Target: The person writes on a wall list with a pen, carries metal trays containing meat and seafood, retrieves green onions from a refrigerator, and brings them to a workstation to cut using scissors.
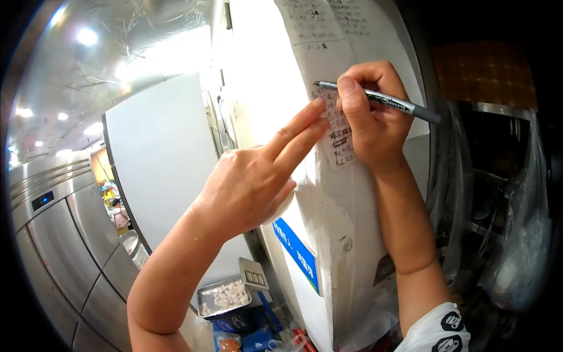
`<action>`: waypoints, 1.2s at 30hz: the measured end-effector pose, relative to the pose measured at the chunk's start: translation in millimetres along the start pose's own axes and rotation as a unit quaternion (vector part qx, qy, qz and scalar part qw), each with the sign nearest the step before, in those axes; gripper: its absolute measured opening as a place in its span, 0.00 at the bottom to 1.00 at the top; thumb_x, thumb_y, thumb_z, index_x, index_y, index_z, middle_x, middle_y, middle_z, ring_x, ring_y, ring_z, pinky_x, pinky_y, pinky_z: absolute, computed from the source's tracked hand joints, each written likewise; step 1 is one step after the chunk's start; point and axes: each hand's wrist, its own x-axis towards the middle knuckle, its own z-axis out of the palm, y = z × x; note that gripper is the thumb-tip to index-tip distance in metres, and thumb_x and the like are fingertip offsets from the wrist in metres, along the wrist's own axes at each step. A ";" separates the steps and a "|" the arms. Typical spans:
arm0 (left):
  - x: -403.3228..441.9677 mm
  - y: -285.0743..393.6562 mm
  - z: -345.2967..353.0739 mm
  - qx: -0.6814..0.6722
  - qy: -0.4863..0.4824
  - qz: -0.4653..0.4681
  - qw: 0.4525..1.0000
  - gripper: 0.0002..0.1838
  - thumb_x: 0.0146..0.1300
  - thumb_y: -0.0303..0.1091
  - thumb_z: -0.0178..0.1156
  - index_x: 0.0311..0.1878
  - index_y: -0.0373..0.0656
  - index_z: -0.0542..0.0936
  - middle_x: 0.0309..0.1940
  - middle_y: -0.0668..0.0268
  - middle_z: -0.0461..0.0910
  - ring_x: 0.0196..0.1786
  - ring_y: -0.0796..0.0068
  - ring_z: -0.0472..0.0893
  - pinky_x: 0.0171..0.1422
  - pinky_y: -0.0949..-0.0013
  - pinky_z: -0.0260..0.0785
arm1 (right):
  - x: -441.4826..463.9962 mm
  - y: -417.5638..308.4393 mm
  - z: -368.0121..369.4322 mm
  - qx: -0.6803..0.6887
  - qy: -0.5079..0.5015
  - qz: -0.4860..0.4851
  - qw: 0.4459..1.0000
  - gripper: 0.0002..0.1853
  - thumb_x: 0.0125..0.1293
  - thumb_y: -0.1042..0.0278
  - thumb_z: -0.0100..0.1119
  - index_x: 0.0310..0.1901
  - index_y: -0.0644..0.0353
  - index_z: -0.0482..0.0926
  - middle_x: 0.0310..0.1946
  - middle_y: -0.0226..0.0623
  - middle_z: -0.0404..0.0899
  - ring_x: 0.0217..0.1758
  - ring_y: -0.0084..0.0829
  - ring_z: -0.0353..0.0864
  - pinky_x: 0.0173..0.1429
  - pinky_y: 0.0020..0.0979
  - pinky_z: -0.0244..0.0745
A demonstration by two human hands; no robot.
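A black and silver pen [390,102] is held in my right hand [375,114], its dark tip pointing left, close to the handwritten paper [340,138]. This paper sheet is fixed on a white upright surface [346,223] and bears rows of dark writing, some crossed out. My left hand [264,161] has two fingers stretched out, their tips at the left edge of the paper beside the writing. The other fingers of that hand are bent below and partly hidden. More written lines show on the upper sheet [311,26].
Steel cabinets [58,234] stand at the far left, beside a large white panel [164,152]. Below are a metal tray [226,297] of pale pieces and a blue sign [297,255]. Clear plastic bags [516,234] hang at the right.
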 end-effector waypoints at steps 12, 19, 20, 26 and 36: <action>1.1 1.7 1.9 0.018 0.007 -0.003 1.000 0.43 0.44 0.31 0.65 0.66 0.50 0.58 0.69 0.68 0.51 0.39 0.61 0.82 0.37 0.66 0.80 | 0.7 2.5 -0.7 0.003 -0.003 -0.023 1.000 0.03 0.61 0.72 0.54 0.31 0.60 0.71 0.20 0.29 0.74 0.19 0.14 0.72 0.22 0.15 0.66; 0.2 0.0 1.6 0.016 0.001 -0.004 1.000 0.43 0.44 0.31 0.65 0.66 0.49 0.58 0.69 0.66 0.51 0.40 0.61 0.82 0.37 0.66 0.80 | 2.5 0.2 0.1 0.002 -0.009 -0.015 1.000 0.04 0.61 0.71 0.55 0.31 0.60 0.72 0.20 0.30 0.75 0.20 0.14 0.72 0.22 0.16 0.67; 0.2 0.1 1.1 0.018 -0.006 -0.006 1.000 0.43 0.44 0.31 0.65 0.66 0.49 0.57 0.69 0.66 0.51 0.40 0.61 0.82 0.37 0.67 0.80 | 2.2 0.6 0.3 0.002 -0.009 -0.014 1.000 0.04 0.61 0.71 0.55 0.31 0.60 0.72 0.20 0.30 0.75 0.20 0.14 0.72 0.22 0.16 0.67; 0.0 1.5 4.0 0.027 0.003 -0.008 1.000 0.43 0.44 0.31 0.65 0.66 0.49 0.58 0.69 0.66 0.51 0.42 0.62 0.81 0.38 0.67 0.80 | 1.2 3.5 0.3 0.019 -0.015 -0.019 1.000 0.03 0.61 0.72 0.54 0.32 0.60 0.72 0.21 0.29 0.74 0.19 0.14 0.72 0.22 0.15 0.66; 1.8 -3.3 8.1 0.009 0.006 -0.002 1.000 0.42 0.43 0.30 0.66 0.65 0.50 0.59 0.69 0.69 0.52 0.49 0.62 0.79 0.43 0.69 0.81 | 4.3 3.8 -13.0 0.206 0.252 0.134 0.936 0.05 0.62 0.69 0.51 0.32 0.60 0.69 0.18 0.30 0.71 0.15 0.15 0.63 0.20 0.17 0.59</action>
